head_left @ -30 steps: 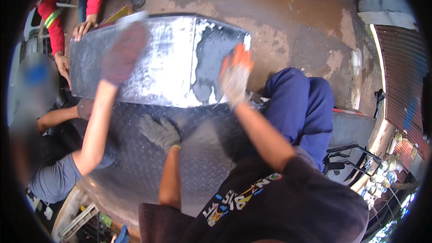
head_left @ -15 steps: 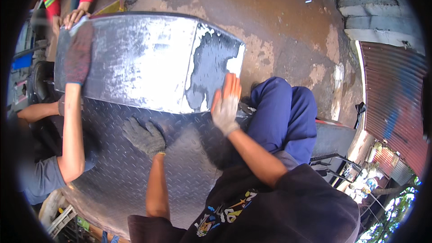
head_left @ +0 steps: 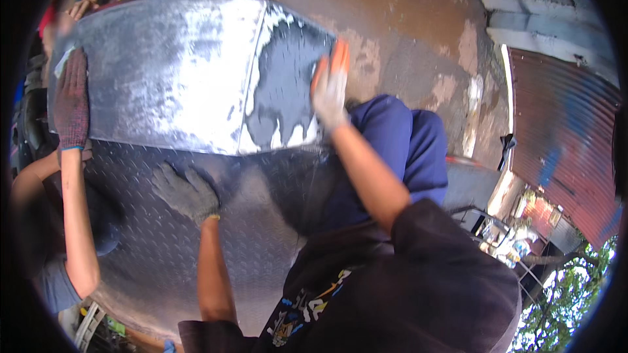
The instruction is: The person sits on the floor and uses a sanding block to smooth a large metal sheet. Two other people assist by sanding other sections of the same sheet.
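My left hand (head_left: pixel 186 193), in a grey knit glove, lies flat with its fingers spread on the dark diamond-pattern metal plate (head_left: pixel 150 248). My right hand (head_left: pixel 331 85) wears a whitish glove with orange fingers. Its fingers are stretched out along the right edge of a large metal panel (head_left: pixel 163 65); no object shows in it, though its palm side is hidden. Silvery bare metal covers most of the panel. At its right end is a dark grey patch (head_left: pixel 281 78) with ragged pale edges.
At the left, a co-worker's hand (head_left: pixel 72 101) in a maroon knit glove presses a pale pad (head_left: pixel 62 64) on the panel. A red-sleeved person's hand (head_left: pixel 82 8) is at the far left corner. Corrugated metal sheet (head_left: pixel 556 137) stands at the right.
My right hand has slid farther away along the panel's right edge. My left hand stays on the plate. The co-worker's gloved hand has moved left and nearer. The whole view has shifted slightly.
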Motion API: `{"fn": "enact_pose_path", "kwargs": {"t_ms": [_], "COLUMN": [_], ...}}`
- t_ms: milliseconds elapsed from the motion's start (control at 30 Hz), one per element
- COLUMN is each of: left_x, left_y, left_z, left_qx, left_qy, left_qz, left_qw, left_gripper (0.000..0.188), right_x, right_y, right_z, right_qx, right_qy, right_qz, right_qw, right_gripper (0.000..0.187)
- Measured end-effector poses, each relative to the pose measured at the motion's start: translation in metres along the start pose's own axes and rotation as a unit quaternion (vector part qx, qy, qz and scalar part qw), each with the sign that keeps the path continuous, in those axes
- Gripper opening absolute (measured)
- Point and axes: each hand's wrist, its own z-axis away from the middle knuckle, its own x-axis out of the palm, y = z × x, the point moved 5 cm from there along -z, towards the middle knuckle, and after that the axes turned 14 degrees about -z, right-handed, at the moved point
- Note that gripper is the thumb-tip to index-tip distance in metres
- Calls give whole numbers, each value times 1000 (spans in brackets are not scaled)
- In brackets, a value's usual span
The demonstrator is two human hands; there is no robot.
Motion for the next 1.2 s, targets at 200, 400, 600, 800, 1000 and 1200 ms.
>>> {"fn": "enact_pose_path", "kwargs": {"t_ms": [200, 400, 600, 800, 1000, 1200], "left_x": [-8, -9, -14, -12, -9, -12], "left_y": [-14, 0, -12, -7, -6, -5], "left_z": [9, 9, 7, 6, 11, 6], "left_qx": [-9, 7, -24, 8, -5, -3], "left_qy": [16, 6, -31, -36, -4, -23], "left_qz": [11, 5, -32, -8, -2, 21], "left_qw": [1000, 1000, 999, 999, 1000, 999], "left_gripper": [59, 59, 61, 62, 61, 61], "right_x": [-15, 15, -19, 3, -5, 6], "right_y": [-55, 19, -55, 16, -37, 37], "right_z": [38, -8, 28, -15, 28, -35], "right_qx": [219, 101, 208, 148, 232, 253], "right_qy": [-8, -3, -66, -42, -127, -32], "right_qz": [-184, -151, -192, -213, -176, -273], "right_qw": [958, 983, 957, 965, 948, 928], "right_gripper": [63, 58, 64, 64, 66, 55]}}
